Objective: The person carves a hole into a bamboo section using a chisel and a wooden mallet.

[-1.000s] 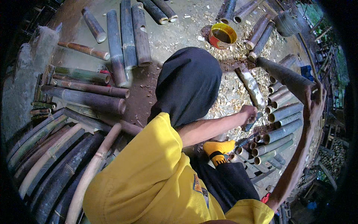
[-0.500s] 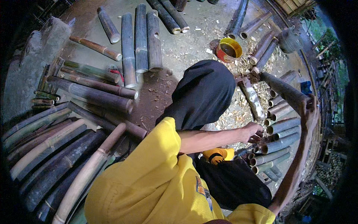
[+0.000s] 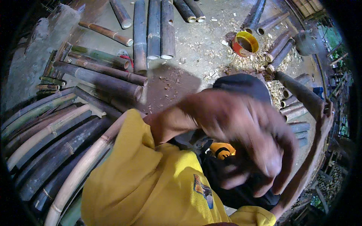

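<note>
My left hand is large and blurred in front of my body, above my dark-clothed knee. Its fingers hang bent and apart, with nothing visible in them. Far out at the right, my right hand is closed round the upper end of a dark bamboo tube. The tube slants down to the left, its lower end close to the floor beside wood chips. An orange and black thing shows below my left forearm.
Many bamboo tubes lie at the left, with longer poles nearer me. Upright-looking cut tubes lie ahead. A red and yellow bucket stands ahead right. Shorter tubes lie at the right, and chips litter the floor.
My left hand has drawn back from the short tubes at the right and risen close before my body. My right hand still grips the bamboo tube. The whole view has shifted slightly.
</note>
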`<state>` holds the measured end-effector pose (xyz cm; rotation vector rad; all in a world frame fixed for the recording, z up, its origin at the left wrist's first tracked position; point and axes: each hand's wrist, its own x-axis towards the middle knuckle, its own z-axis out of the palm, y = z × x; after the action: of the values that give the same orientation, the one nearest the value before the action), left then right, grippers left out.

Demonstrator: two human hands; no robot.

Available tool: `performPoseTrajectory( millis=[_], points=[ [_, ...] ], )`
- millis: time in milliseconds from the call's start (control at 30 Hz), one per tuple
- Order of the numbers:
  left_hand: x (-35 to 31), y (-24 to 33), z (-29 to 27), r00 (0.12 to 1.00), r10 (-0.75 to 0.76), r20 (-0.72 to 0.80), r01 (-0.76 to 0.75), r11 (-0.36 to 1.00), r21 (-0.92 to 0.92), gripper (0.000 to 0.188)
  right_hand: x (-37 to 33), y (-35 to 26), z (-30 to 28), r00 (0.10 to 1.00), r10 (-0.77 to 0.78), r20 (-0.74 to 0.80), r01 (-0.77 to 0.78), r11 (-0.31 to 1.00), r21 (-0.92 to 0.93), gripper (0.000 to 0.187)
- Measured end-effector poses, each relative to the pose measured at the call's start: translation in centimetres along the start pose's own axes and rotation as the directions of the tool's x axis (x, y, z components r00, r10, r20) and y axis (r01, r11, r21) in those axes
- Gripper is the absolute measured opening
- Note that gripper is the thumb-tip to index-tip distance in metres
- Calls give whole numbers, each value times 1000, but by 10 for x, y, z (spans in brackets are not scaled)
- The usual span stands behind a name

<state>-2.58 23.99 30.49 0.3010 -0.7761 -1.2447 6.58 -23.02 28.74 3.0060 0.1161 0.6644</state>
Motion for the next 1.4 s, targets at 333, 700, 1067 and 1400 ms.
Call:
performPoseTrajectory(
  millis=[333,700,1067,1400],
  points=[
    [42,-31,-146,603,349,-717,-612,780,-134,19,30,58,12,947,317,49,-311,871,380,46],
    [57,-59,-134,608,375,-700,-665,722,-190,11,-26,-12,8,986,-154,-60,147,983,-114,62],
    [33,-108,-264,599,516,-613,-118,813,570,24,-260,-73,63,955,236,178,-229,972,-59,65],
    [90,-181,-369,395,-369,-841,531,839,-119,48,-287,-171,157,499,716,487,-854,502,136,107]
  ],
)
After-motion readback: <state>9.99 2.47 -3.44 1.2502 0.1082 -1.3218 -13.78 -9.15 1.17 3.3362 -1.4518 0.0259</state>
